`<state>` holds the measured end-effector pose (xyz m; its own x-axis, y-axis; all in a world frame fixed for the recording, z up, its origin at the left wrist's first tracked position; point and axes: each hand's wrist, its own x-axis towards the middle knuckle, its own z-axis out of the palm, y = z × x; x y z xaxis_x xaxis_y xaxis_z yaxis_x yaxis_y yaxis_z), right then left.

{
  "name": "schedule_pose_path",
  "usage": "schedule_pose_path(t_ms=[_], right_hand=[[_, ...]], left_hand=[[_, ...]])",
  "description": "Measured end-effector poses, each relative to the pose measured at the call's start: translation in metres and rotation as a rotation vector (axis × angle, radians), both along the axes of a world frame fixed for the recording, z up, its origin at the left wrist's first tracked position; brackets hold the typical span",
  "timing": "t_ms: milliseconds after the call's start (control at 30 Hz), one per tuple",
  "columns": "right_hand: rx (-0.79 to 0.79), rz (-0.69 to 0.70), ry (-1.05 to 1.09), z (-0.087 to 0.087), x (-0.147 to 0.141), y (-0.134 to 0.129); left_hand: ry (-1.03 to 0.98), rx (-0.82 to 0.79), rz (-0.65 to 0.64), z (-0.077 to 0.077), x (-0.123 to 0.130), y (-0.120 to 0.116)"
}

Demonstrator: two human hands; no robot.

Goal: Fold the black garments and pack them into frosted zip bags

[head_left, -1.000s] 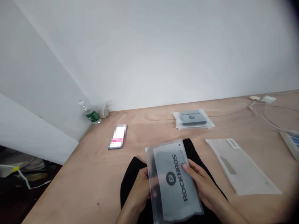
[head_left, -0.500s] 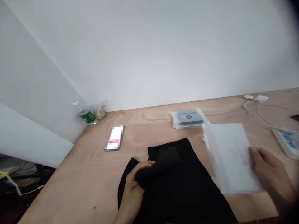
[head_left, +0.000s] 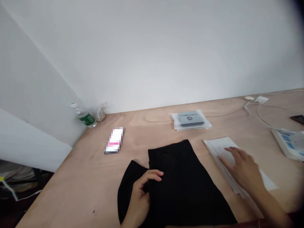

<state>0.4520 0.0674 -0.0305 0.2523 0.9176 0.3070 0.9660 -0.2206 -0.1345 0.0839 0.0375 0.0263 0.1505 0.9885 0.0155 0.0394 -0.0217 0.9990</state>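
Observation:
A black garment [head_left: 190, 186] lies spread over the table in front of me. My left hand [head_left: 144, 190] is at its left part, fingers curled over a fold of the black cloth with the thumb below. Black on black makes the exact edges of that fold hard to see. To the right, a stack of white translucent plastic bags [head_left: 224, 142] lies flat on the wood. On top of it rests my right hand [head_left: 242, 164], palm down with the fingers spread, partly covering the stack.
A grey packet in a clear sleeve [head_left: 190, 119] lies near the wall. At left are a phone [head_left: 115, 139], a green-labelled bottle [head_left: 86, 119] and a small knotted bag [head_left: 100, 115]. A power strip [head_left: 288, 144], cables and a dark phone [head_left: 298, 119] occupy the right.
My right hand has lowered the raised white bag onto the table and its fingers have spread. The black cloth lifted in my left hand now lies down on the garment.

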Motion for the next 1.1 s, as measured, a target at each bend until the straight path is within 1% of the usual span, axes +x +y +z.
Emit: schedule_pose_path(t_ms=[33, 100, 200, 267, 333, 367, 400, 433, 500, 567, 633, 700, 767, 800, 867, 933, 1000, 1067, 1100], right_hand=[[-0.012, 0.037, -0.021, -0.002, -0.012, -0.002], [-0.048, 0.048, -0.017, -0.007, -0.022, -0.005], [-0.093, -0.013, 0.044, -0.009, -0.015, -0.003], [-0.048, -0.048, 0.097, 0.000, -0.015, -0.003], [0.039, -0.025, 0.248, 0.017, -0.031, -0.007], [0.084, 0.022, 0.384, 0.027, -0.047, -0.011], [0.050, 0.078, 0.599, 0.037, -0.066, -0.017], [-0.037, 0.100, 0.826, 0.046, -0.088, -0.023], [-0.166, 0.193, 1.256, 0.060, -0.131, -0.037], [-0.226, 0.243, 1.675, 0.067, -0.165, -0.047], [-0.233, 0.233, 2.018, 0.069, -0.184, -0.052], [-0.246, 0.199, 2.212, 0.070, -0.190, -0.054], [-0.315, 0.143, 2.313, 0.071, -0.188, -0.053], [-0.359, 0.103, 2.357, 0.072, -0.187, -0.053], [-0.447, 0.021, 2.444, 0.075, -0.185, -0.053], [-0.505, -0.068, 2.474, 0.078, -0.186, -0.051], [-0.473, -0.178, 2.423, 0.080, -0.190, -0.050], [-0.375, -0.277, 2.308, 0.083, -0.193, -0.048], [-0.332, -0.292, 2.251, 0.085, -0.193, -0.046]], left_hand=[[0.001, 0.005, -0.002, 0.000, -0.001, 0.000], [0.006, 0.009, -0.003, 0.000, -0.002, 0.000], [0.007, 0.018, -0.004, 0.000, -0.004, -0.001], [0.009, 0.032, 0.002, 0.001, -0.004, -0.002], [0.028, 0.062, 0.004, 0.005, -0.003, -0.002], [0.047, 0.086, 0.000, 0.008, -0.001, -0.002], [0.071, 0.118, -0.009, 0.012, 0.001, -0.002], [0.101, 0.156, -0.029, 0.016, 0.004, -0.002], [0.180, 0.253, -0.094, 0.024, 0.013, -0.004], [0.291, 0.371, -0.188, 0.030, 0.023, -0.006], [0.385, 0.518, -0.261, 0.033, 0.032, -0.009], [0.437, 0.635, -0.264, 0.033, 0.040, -0.013], [0.445, 0.676, -0.205, 0.032, 0.044, -0.018], [0.431, 0.661, -0.159, 0.031, 0.045, -0.020], [0.366, 0.584, -0.080, 0.029, 0.045, -0.024], [0.270, 0.479, -0.030, 0.028, 0.044, -0.026], [0.201, 0.349, -0.017, 0.027, 0.043, -0.027], [0.158, 0.222, 0.004, 0.027, 0.044, -0.028], [0.144, 0.166, 0.020, 0.027, 0.045, -0.028]])
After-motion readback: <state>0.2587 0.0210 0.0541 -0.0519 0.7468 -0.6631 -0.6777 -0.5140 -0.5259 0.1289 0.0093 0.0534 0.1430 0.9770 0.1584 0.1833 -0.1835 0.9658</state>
